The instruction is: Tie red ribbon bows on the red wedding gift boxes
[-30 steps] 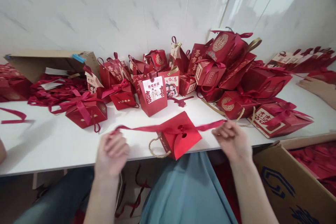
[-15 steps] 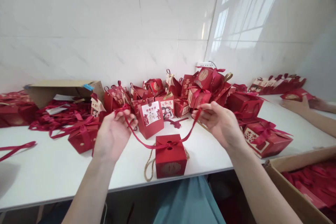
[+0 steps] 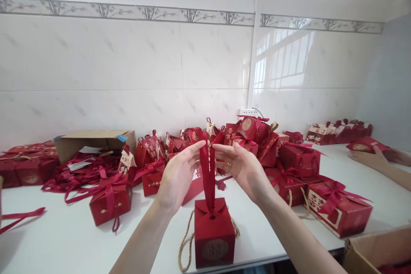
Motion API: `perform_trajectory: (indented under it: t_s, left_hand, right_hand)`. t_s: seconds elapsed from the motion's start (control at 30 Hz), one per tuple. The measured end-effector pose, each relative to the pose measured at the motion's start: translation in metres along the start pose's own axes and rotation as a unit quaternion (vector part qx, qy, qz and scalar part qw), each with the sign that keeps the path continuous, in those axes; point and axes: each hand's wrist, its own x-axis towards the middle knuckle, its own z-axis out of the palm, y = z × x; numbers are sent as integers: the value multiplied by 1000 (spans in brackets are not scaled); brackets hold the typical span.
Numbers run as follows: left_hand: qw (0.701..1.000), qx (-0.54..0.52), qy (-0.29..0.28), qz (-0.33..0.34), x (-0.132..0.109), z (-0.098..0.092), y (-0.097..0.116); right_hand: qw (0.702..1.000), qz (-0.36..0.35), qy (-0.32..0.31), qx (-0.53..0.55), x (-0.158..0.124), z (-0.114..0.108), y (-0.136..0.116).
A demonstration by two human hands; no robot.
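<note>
A small red gift box (image 3: 214,227) stands upright near the table's front edge, a round emblem on its front and twisted rope handles (image 3: 186,244) at its sides. Out of its lid rises a dark red ribbon (image 3: 208,182), both strands drawn up almost straight. My left hand (image 3: 173,175) pinches one strand high above the lid. Fingertip to fingertip with it, my right hand (image 3: 245,169) pinches the other strand. Neither hand touches the box. Behind my hands, another red box with a white label (image 3: 194,190) is partly hidden.
Several red gift boxes (image 3: 257,130) are heaped along the tiled wall, with a power strip (image 3: 248,112) behind. At left, ribbons (image 3: 83,171) spill from a cardboard carton (image 3: 96,138). Another person's hands (image 3: 374,158) hold a red box at far right. A carton (image 3: 369,250) stands front right.
Both hands have come together over the box, and the ribbon, spread wide to both sides before, now runs upward. The view has tilted up, showing more wall.
</note>
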Motion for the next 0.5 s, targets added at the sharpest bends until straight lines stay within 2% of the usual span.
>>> perform_trajectory:
  t_s: [0.1, 0.17, 0.3, 0.37, 0.4, 0.43, 0.5]
  left_hand:
    - [1000, -12, 19, 2, -3, -3, 1]
    - [997, -37, 65, 15, -6, -12, 5]
    - [977, -75, 198, 19, -12, -55, 18]
    - [962, -53, 267, 8, -17, -81, 17]
    - [959, -22, 283, -1, -20, -90, 14]
    - [960, 24, 277, -21, -24, -96, 9]
    - [965, 153, 194, -88, -34, -98, -6]
  right_hand:
    - [1000, 2, 17, -16, -2, -1, 1]
    - [998, 5, 57, -34, -8, -8, -4]
    - [991, 32, 117, -64, -29, -42, -29]
    - [988, 30, 140, -63, -37, -62, -37]
    - [986, 33, 151, -65, -39, -70, -37]
    - [983, 45, 160, -79, -41, -76, -34]
    - [972, 108, 144, -151, -44, -81, -17]
